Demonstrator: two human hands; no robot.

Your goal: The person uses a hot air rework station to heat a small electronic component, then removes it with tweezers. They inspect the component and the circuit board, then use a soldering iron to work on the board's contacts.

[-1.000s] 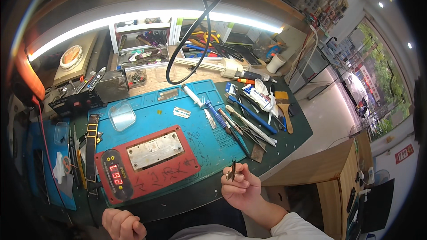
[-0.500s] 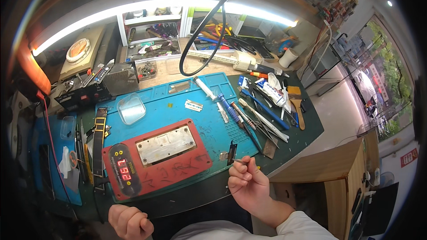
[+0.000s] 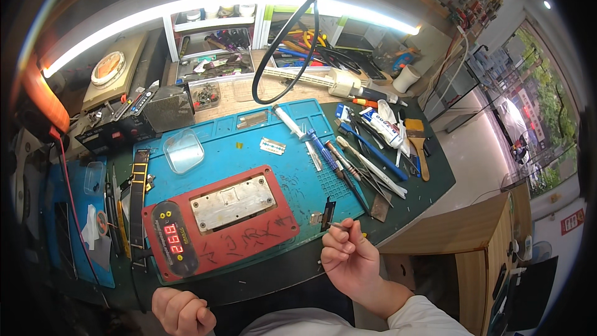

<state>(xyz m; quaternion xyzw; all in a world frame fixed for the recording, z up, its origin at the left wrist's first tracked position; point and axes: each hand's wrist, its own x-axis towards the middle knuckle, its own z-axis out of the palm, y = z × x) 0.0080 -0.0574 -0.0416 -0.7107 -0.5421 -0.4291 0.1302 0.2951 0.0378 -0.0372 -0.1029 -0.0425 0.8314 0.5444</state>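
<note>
Low in the picture, my left hand [image 3: 181, 312] is curled into a loose fist in front of the bench edge, with nothing visible in it. My right hand [image 3: 351, 257] pinches a thin grey sliver-like piece [image 3: 338, 226] between thumb and forefinger; its exact kind is too small to tell. Just beyond those fingertips lie a narrow black part [image 3: 327, 213] and a small silvery piece [image 3: 315, 218] on the blue mat [image 3: 245, 139]. Left of them sits a red heating plate [image 3: 283, 210] with a metal top block [image 3: 233, 202] and a lit red display [image 3: 173, 239].
A clear plastic box [image 3: 183, 151], a razor blade [image 3: 272, 145] and a syringe [image 3: 288, 120] lie on the mat. Tweezers, a blue brush [image 3: 376, 152] and a white tube [image 3: 380, 126] crowd the right side. A black cable [image 3: 256, 81] loops down overhead.
The view has shifted very slightly. Both hands keep nearly the same place and pose, the right still pinching the thin piece. The digits on the heating plate's display differ.
</note>
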